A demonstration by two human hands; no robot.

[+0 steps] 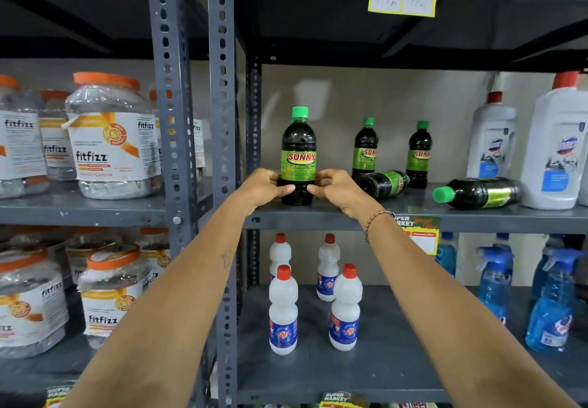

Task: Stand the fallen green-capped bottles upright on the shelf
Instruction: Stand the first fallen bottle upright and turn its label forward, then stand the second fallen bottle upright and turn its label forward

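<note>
Shelf [413, 213], mid-frame: front bottle [298, 156] upright at centre, left hand [264, 186] and right hand [339, 189] clasping its base. Advise seating it flat before release. Two fallen bottles [477, 193] lie right of centre.

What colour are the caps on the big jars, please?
Orange, on the jars, seen in the head view.

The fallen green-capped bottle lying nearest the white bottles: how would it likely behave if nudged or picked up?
The fallen bottle lies on its round side on the flat shelf, so a nudge would probably roll it. It looks full of dark liquid, likely fairly heavy. Its glossy plastic may be a little slippery.
</note>
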